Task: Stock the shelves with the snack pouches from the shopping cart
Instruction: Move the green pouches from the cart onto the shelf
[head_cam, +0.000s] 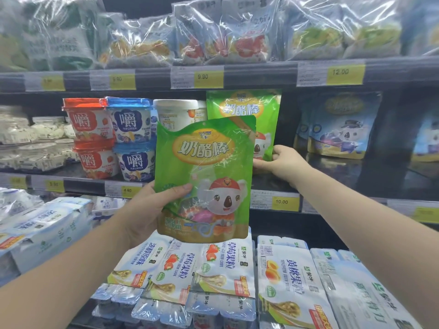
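My left hand (152, 207) holds a green snack pouch (206, 167) with a koala picture upright in front of the middle shelf, thumb on its lower left face. Behind it a second green pouch (244, 110) stands on the middle shelf (332, 186). My right hand (282, 161) grips that pouch at its lower right corner. The front pouch hides most of the rear one. The shopping cart is out of view.
Blue koala pouches (342, 129) stand right of the green ones, with a dark gap between. Red and blue yogurt cups (109, 136) and a white tub (175, 112) stand on the left. Wrapped multipacks (228, 34) fill the top shelf; yogurt packs (213, 276) lie below.
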`<state>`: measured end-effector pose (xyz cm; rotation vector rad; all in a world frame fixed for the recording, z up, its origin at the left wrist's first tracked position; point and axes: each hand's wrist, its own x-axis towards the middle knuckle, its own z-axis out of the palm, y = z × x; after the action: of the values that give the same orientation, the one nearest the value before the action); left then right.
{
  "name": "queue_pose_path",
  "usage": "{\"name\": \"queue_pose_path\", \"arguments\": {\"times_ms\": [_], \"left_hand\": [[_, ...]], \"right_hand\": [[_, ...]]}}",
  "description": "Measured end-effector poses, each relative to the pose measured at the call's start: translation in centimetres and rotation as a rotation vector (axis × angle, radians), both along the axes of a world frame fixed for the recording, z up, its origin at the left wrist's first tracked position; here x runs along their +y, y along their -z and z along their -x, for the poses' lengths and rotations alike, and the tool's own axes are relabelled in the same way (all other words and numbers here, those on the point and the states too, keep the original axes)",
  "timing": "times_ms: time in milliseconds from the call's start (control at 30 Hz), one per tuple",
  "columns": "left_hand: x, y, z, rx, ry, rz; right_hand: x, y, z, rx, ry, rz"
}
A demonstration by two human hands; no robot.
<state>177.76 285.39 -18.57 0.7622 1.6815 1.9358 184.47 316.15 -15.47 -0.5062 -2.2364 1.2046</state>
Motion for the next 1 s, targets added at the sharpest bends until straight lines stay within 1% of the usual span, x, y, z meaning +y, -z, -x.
{"name": "queue_pose_path", "arguments": {"times_ms": [100, 200, 233, 267, 300, 367, 433, 500, 600, 700, 767, 900, 1000], "left_hand": [[0.2, -0.3, -0.2, -0.008, -0.017, 0.011], [0.2, -0.7, -0.3, 0.022, -0.014, 0.026], [0.4, -1.1, -0.3, 0.034, -0.015, 0.027], [0.7, -1.4, -0.4, 0.043, -0.019, 0.023], [1.0, -1.9, -0.5, 0.044, -0.027, 0.018], [2.0, -2.9, -0.7, 0.032, -0.020, -0.011], [3.3, -3.9, -0.8, 0.023, -0.002, -0.021], [4.8, -4.7, -0.6, 0.018, 0.007, -0.009], [6.9, -5.6, 0.2, 0.015, 0.007, -0.006], [8.8, -6.4, 1.0, 0.032, 0.007, -0.028], [9.9, -6.6, 1.5, 0.113, -0.058, -0.026], [11.2, -5.4, 1.8, 0.455, -0.297, 0.127], [11.2, -3.1, 1.8, 0.578, -0.340, 0.182]], "right_hand": [[-0.1, 0.0, -0.4, -0.030, -0.002, 0.045], [-0.7, 0.3, -1.5, -0.019, 0.103, -0.070], [-1.2, 0.2, -2.5, 0.018, 0.162, -0.108], [-1.8, 0.1, -3.6, 0.078, 0.176, -0.121], [-2.2, 0.0, -4.6, 0.143, 0.141, -0.120], [-3.4, -0.4, -6.8, 0.220, -0.049, -0.113], [-4.4, -0.8, -8.3, 0.193, -0.231, -0.104], [-5.4, -1.1, -9.1, 0.109, -0.344, -0.138], [-5.6, -1.2, -9.1, 0.099, -0.348, -0.204], [-4.8, -1.6, -8.5, 0.144, -0.314, -0.167], [-4.0, -1.7, -7.7, 0.151, -0.272, -0.163], [-2.8, -0.3, -5.8, 0.128, -0.171, -0.257], [-2.8, 0.5, -5.5, 0.144, -0.087, -0.311]]}}
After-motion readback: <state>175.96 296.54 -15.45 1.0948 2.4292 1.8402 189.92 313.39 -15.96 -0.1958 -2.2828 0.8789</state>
